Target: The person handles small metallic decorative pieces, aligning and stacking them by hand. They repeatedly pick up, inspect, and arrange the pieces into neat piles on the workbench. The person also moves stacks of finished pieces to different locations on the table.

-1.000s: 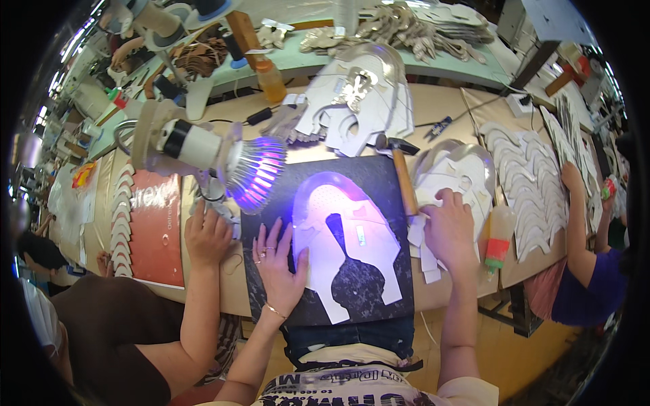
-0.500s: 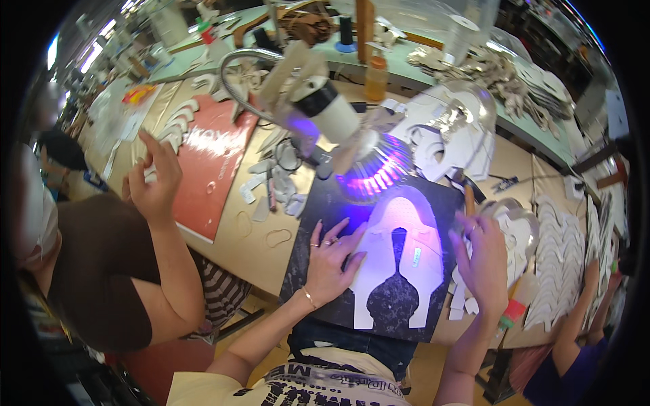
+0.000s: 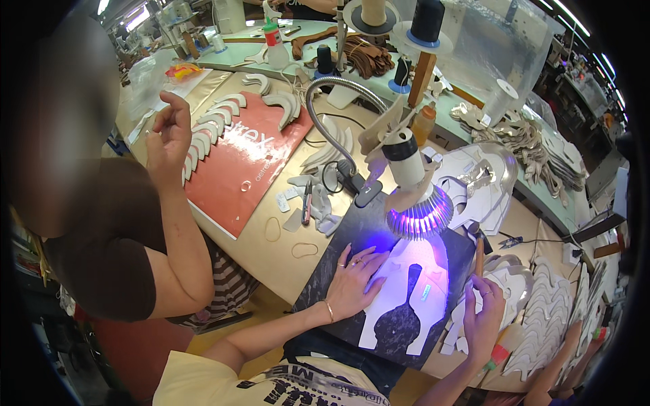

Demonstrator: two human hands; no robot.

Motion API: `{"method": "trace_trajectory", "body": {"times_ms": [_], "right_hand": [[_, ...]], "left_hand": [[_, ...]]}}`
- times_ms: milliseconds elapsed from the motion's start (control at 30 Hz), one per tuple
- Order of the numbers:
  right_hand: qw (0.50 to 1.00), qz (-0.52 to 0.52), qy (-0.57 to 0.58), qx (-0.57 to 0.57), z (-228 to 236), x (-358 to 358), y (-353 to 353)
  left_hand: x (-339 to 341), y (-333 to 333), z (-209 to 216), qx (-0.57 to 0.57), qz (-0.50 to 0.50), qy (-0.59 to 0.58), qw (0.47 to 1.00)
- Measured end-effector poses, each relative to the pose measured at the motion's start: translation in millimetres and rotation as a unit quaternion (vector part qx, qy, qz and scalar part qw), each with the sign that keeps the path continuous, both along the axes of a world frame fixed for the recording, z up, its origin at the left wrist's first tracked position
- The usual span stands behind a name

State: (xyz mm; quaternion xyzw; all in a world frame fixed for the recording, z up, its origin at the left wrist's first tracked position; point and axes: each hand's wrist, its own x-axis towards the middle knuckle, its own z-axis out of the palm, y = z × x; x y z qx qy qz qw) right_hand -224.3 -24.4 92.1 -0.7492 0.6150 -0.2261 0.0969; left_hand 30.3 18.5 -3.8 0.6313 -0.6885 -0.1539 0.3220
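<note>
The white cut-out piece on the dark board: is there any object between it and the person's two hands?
Nothing visible. The left hand already lies flat on the white cut-out piece, and the right hand rests at its right edge. The lamp hangs above, not between.

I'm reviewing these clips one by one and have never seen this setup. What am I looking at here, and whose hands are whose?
This is a fisheye view from a camera worn on a person's head, looking down at a workbench. The two hands rising from the lower edge are the wearer's. The left hand lies flat on a white cut-out piece on a dark mat, under a gooseneck lamp casting violet light. The right hand holds a brown pencil-like stick. The raised hand at left belongs to a co-worker. Curved white pieces lie on a red board.
</note>
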Motion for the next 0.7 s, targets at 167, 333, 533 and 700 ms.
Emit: {"method": "trace_trajectory", "body": {"times_ms": [167,333,533,700], "right_hand": [[1.0,0.007,-0.024,-0.002,23.9,3.0,-9.6],[0.991,0.109,-0.068,-0.03,31.9,10.0,-71.9],[0.972,0.226,-0.035,-0.052,-4.2,73.8,-204.7],[0.974,0.139,0.178,-0.022,-39.4,135.6,-287.2]], "left_hand": [[-1.8,0.2,-1.6,0.012,0.004,-0.017,1.0],[-2.7,-0.5,0.2,0.011,0.004,-0.039,0.999],[-3.4,-2.1,1.9,0.024,0.0,-0.062,0.998],[-3.9,-2.1,4.2,0.026,0.0,-0.065,0.998]]}}
